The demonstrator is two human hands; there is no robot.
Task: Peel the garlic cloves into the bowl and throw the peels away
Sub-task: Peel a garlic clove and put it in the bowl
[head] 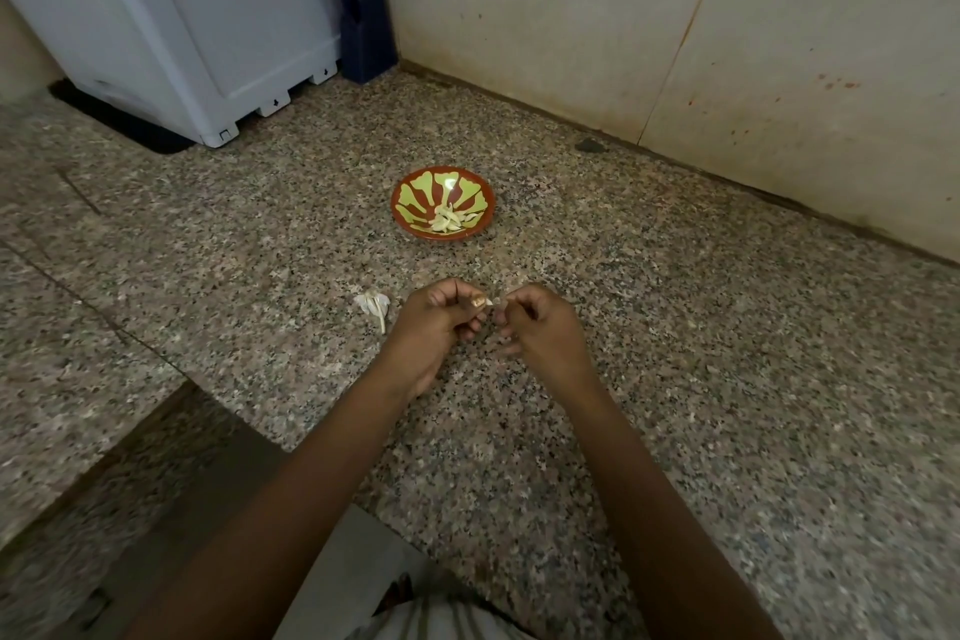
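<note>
A small red bowl (410, 222) with a green leaf pattern stands on the speckled granite counter and holds several peeled garlic cloves (448, 220). Nearer to me, both hands meet above the counter. My left hand (441, 322) and my right hand (540, 322) pinch one small garlic clove (492, 301) between their fingertips; only a pale tip of it shows. Just left of my left hand lies the rest of the garlic bulb (375, 305) with its papery skin and stem.
A white appliance (171, 16) on a black mat fills the back left corner, with a dark knife block (366, 31) beside it. A beige wall runs along the back and right. A small dark chip (589, 146) lies near the wall. The counter edge steps down at lower left.
</note>
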